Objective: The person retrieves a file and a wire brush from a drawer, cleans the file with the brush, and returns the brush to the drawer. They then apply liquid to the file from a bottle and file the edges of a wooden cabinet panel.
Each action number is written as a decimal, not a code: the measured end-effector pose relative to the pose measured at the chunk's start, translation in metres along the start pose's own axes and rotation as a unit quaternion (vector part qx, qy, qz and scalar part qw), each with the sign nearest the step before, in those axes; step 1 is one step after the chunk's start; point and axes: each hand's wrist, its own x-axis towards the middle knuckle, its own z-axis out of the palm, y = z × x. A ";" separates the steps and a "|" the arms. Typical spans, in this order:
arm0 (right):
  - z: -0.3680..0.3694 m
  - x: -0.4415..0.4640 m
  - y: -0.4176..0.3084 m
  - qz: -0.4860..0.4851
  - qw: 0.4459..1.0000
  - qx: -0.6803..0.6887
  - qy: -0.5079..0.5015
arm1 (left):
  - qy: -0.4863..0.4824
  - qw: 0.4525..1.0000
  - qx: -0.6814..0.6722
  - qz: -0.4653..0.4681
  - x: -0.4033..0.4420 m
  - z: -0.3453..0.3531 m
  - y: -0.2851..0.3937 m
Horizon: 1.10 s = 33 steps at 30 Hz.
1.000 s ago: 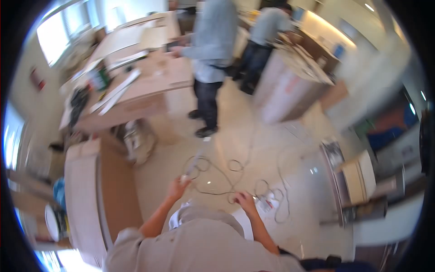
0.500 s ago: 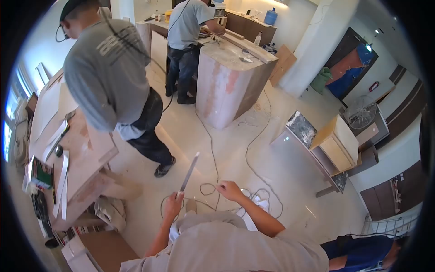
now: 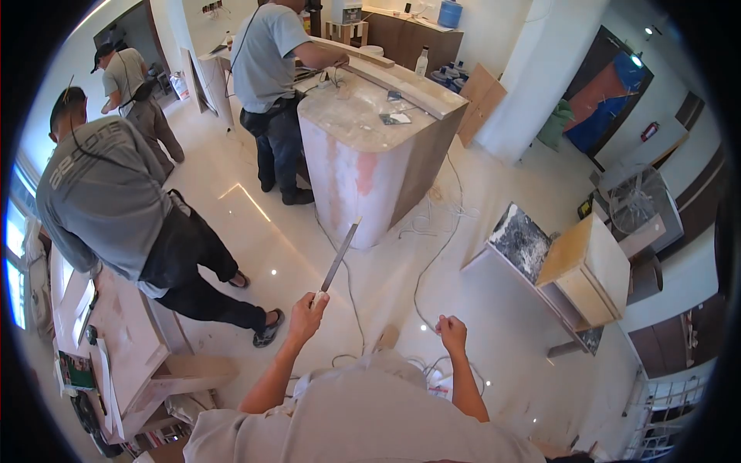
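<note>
A single camera worn on the person's head is looking forward and steeply down through a very wide lens, its round view darkening toward both sides and bending straight lines near the rim. From close above, it is catching the wearer's own shirt [image 3: 370,413] at the bottom middle and, at near range, the left hand [image 3: 307,316] and the right hand [image 3: 451,332] out in front. Beyond them it is facing across the floor [image 3: 390,274] toward the round-cornered bench [image 3: 332,171] farther off, while a second bench [image 3: 133,318] is showing at the lower left
</note>
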 end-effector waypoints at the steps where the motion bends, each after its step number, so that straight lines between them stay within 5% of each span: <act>1: 0.000 0.027 -0.006 -0.013 0.999 0.041 0.010 | 0.005 1.000 -0.017 -0.013 0.014 0.012 0.012; 4: -0.006 0.110 -0.030 -0.035 0.993 0.116 -0.010 | 0.028 0.999 -0.033 -0.030 0.059 0.039 0.046; 7: -0.014 0.194 -0.063 -0.044 0.997 0.022 -0.064 | 0.059 0.998 0.004 -0.023 0.098 0.054 0.071; 22: 0.004 0.531 -0.257 -0.186 0.978 0.072 0.053 | 0.085 0.996 0.024 0.029 0.390 0.088 0.195; 33: 0.025 0.861 -0.374 -0.275 0.961 0.026 0.010 | 0.182 0.980 0.051 -0.067 0.476 0.122 0.236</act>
